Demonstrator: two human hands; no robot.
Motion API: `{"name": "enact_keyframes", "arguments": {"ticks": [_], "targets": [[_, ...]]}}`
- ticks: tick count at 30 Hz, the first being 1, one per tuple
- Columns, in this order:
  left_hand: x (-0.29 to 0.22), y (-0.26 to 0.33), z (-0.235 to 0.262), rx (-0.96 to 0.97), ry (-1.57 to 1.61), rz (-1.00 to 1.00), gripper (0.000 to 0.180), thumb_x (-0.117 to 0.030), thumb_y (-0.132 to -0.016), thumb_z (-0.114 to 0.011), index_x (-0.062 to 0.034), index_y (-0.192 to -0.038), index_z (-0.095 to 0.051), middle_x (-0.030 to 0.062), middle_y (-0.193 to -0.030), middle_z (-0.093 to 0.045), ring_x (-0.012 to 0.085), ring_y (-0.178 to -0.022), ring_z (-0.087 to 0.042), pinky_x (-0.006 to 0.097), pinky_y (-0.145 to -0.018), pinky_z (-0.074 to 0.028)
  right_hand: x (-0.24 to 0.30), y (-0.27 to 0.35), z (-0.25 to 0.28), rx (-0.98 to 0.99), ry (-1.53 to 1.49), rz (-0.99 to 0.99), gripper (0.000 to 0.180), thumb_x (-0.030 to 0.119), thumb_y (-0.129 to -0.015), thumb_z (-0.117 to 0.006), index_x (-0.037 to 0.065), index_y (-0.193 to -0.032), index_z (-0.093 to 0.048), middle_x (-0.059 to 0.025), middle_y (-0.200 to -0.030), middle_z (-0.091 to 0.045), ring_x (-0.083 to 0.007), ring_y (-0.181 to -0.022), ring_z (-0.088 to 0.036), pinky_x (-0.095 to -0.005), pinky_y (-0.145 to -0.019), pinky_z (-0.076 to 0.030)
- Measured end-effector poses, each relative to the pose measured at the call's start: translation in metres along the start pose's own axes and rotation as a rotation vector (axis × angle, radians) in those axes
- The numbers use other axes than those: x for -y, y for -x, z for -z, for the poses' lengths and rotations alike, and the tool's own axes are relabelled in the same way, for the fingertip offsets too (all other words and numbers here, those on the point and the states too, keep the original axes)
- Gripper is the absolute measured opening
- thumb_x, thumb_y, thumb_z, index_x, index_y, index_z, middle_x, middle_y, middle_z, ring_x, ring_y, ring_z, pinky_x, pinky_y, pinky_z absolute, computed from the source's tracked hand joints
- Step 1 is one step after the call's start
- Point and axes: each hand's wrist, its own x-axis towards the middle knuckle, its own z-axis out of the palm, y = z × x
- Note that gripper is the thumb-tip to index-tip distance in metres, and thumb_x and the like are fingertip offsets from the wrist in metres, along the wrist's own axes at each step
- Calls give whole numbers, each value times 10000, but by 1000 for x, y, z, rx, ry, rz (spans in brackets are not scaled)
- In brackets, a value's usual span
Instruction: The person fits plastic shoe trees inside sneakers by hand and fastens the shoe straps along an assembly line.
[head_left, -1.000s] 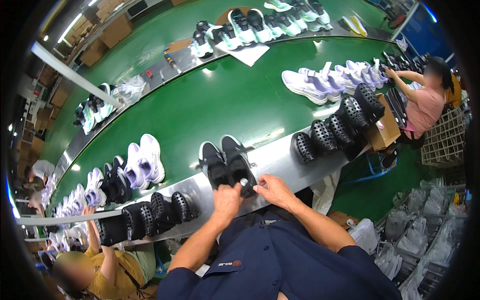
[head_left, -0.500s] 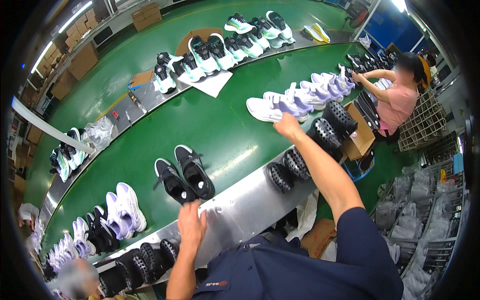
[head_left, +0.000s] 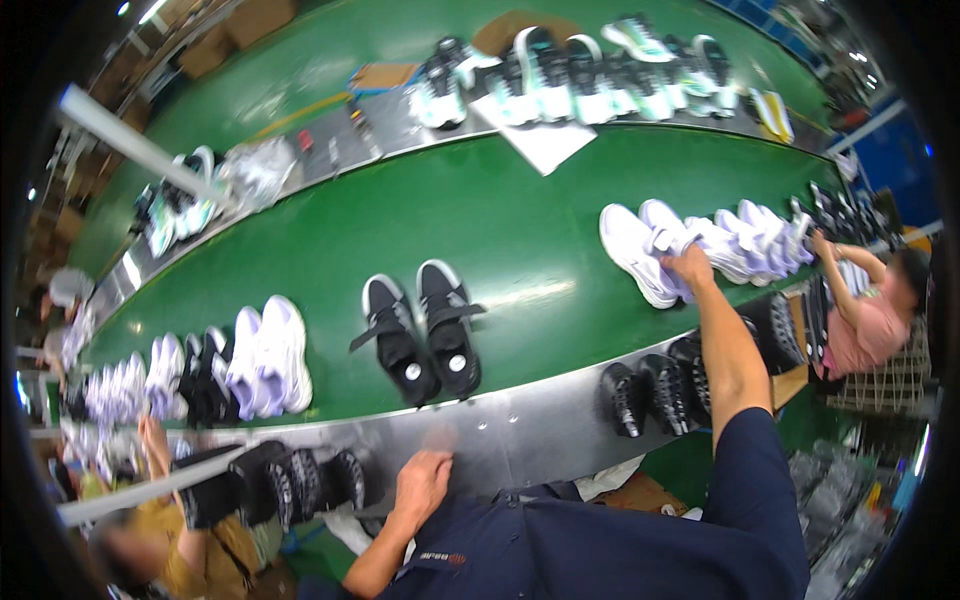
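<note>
Far right, your outstretched right hand (head_left: 690,268) grasps a white shoe (head_left: 634,252); your left hand (head_left: 422,483) rests loosely curled on the near counter (head_left: 530,435).

A pair of shoes (head_left: 425,335) sits near the worktop's (head_left: 520,230) front edge; a row of sneakers (head_left: 700,245) lies toward its right edge.

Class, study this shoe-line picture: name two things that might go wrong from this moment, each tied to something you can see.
1. The right hand grips a white shoe at full stretch across the green belt; the neighbouring white shoes touch it and may get dragged along.
2. The left hand rests on the metal ledge, away from the black pair, which lies unguarded with straps loose.
</note>
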Motion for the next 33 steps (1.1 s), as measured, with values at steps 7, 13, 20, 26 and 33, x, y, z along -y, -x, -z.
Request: {"name": "enact_keyframes", "arguments": {"ticks": [7,13,20,26,33], "targets": [[-40,-79,2,-273,-375,-247,434,-113,-779,-760,-117,-1190,-618,161,-1185,-561,375,-1098,-532,462,-859,-447,105,27,-44,21,-24,-35,475,300,-755,-768,8,-1122,-686,-229,-1178,-677,-369,-1107,-657,-442,-933,-532],[-29,-106,-18,-179,-691,-45,456,-378,-800,-758,-232,-1211,-625,106,-963,-643,337,-1040,-539,468,-765,-380,169,160,-5,49,-520,150,339,208,-768,-693,-103,-901,-674,-207,-762,-692,-261,-555,-655,-397,-500,-496],[-1,-129,-13,-120,-841,-85,279,-384,-821,-723,-137,-947,-746,83,-879,-680,291,-954,-536,454,-817,-371,135,288,-32,43,-425,328,391,197,-754,-700,41,-1112,-671,-238,-1004,-704,-416,-977,-673,-448,-827,-537],[-23,-104,27,-101,-697,-126,487,-369,-740,-805,-151,-1155,-673,98,-1128,-568,302,-1066,-504,427,-858,-394,130,366,-79,130,-196,253,397,255,-773,-698,-85,-972,-644,-319,-893,-683,-475,-867,-677,-517,-815,-538],[-64,-38,4,-79,-87,-386,759,-287,-705,-846,-86,-1350,-499,197,-1208,-535,386,-1102,-516,463,-946,-438,131,416,-119,141,-270,477,390,220,-802,-721,-91,-1001,-598,-294,-927,-675,-473,-853,-662,-533,-780,-530]]}}
